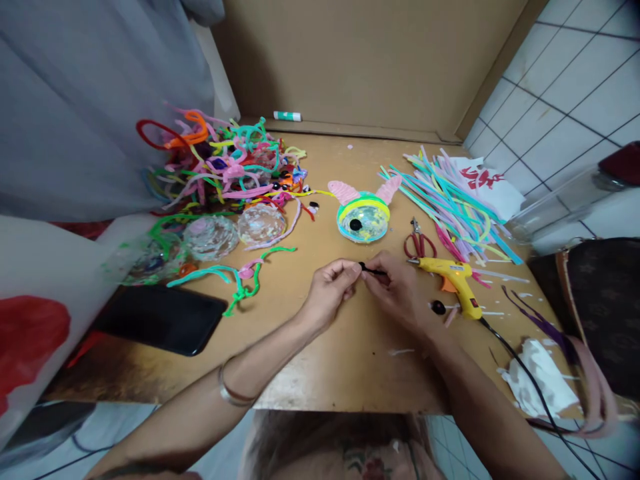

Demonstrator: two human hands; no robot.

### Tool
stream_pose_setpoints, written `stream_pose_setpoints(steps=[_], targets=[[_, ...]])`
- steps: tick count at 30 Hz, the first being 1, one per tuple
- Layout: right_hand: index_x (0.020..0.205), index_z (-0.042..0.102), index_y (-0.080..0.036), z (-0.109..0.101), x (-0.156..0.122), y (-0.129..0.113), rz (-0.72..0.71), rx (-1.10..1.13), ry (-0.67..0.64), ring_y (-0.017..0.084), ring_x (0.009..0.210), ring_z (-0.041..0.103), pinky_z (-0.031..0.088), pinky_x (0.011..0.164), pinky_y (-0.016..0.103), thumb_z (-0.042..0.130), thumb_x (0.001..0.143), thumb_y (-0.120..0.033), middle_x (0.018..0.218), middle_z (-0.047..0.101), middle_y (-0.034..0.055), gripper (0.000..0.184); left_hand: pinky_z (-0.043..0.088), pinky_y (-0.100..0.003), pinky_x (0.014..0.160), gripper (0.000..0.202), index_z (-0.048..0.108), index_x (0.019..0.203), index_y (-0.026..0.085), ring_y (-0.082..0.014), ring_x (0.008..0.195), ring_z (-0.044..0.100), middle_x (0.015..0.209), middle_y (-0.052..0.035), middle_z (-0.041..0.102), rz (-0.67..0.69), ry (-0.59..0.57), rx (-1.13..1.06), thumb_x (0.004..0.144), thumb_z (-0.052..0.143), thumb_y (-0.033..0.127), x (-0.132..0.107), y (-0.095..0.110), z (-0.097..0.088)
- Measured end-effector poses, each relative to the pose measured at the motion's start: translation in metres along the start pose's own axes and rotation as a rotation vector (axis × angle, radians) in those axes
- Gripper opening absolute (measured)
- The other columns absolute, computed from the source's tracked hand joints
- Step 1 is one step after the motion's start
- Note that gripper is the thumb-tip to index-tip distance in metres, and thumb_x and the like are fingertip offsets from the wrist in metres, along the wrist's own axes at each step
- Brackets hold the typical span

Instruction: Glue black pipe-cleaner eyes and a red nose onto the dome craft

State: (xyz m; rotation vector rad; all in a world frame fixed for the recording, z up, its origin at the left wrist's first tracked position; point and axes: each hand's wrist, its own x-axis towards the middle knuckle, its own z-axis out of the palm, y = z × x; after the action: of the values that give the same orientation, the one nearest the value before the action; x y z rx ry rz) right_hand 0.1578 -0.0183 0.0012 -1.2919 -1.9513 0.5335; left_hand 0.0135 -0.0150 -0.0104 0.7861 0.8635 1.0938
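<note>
Left hand (330, 290) and right hand (396, 287) pinch a slim black strip (373, 271), each grip narrow.
Beyond, a rounded craft piece (374, 231) with ridged pink ears (343, 193) rests on the wooden surface (300, 363).

1 slim silver bangle (226, 391)

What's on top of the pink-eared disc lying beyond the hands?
On the disc are a yellow band and a round black piece; pink ears jut from its far edge. The surface beneath the black piece is covered.
</note>
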Motion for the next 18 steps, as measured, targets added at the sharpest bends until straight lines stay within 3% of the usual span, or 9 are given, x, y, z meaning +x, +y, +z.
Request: stream_pose_setpoints(steps=[5, 11, 15, 18], targets=[[0.08, 0.051, -0.02, -0.008, 0.002, 0.005, -0.034, 0.014, -0.108, 0.011, 0.056, 0.048, 0.032, 0.053, 0.022, 0.051, 0.084, -0.02, 0.065, 0.055, -0.002, 0.004, 0.022, -0.021, 0.047, 0.032, 0.061, 0.07, 0.013, -0.0048, 0.047, 0.033, 0.052, 0.005, 0.045, -0.009, -0.108, 0.162, 0.069, 0.073, 0.042, 0.007, 0.006, -0.011], [0.079, 0.051, -0.019, -0.013, 0.001, 0.002, -0.055, 0.02, -0.279, 0.009, 0.051, 0.042, 0.026, 0.052, 0.021, 0.051, 0.082, -0.018, 0.062, 0.05, -0.0048, 0.003, 0.021, -0.02, 0.044, 0.029, 0.065, 0.069, 0.013, -0.005, 0.045, 0.032, 0.05, 0.004, 0.046, -0.162, -0.355, 0.394, 0.067, 0.075, 0.04, 0.012, 0.029, -0.025], [0.081, 0.051, -0.019, -0.016, 0.001, -0.007, -0.065, 0.014, -0.381, 0.009, 0.052, 0.041, 0.026, 0.053, 0.021, 0.05, 0.081, -0.015, 0.061, 0.048, -0.0059, 0.004, 0.019, -0.02, 0.044, 0.026, 0.069, 0.068, 0.013, -0.0053, 0.045, 0.029, 0.049, 0.0029, 0.045, -0.192, -0.433, 0.499, 0.065, 0.076, 0.038, 0.011, 0.038, -0.029], [0.084, 0.05, -0.019, -0.019, 0.002, -0.01, -0.061, 0.023, -0.404, 0.009, 0.053, 0.041, 0.026, 0.053, 0.021, 0.05, 0.081, -0.015, 0.061, 0.048, -0.0063, 0.006, 0.021, -0.02, 0.045, 0.027, 0.069, 0.064, 0.013, -0.0066, 0.048, 0.033, 0.051, 0.0005, 0.048, -0.141, -0.425, 0.491, 0.064, 0.077, 0.038, 0.01, 0.036, -0.029]])
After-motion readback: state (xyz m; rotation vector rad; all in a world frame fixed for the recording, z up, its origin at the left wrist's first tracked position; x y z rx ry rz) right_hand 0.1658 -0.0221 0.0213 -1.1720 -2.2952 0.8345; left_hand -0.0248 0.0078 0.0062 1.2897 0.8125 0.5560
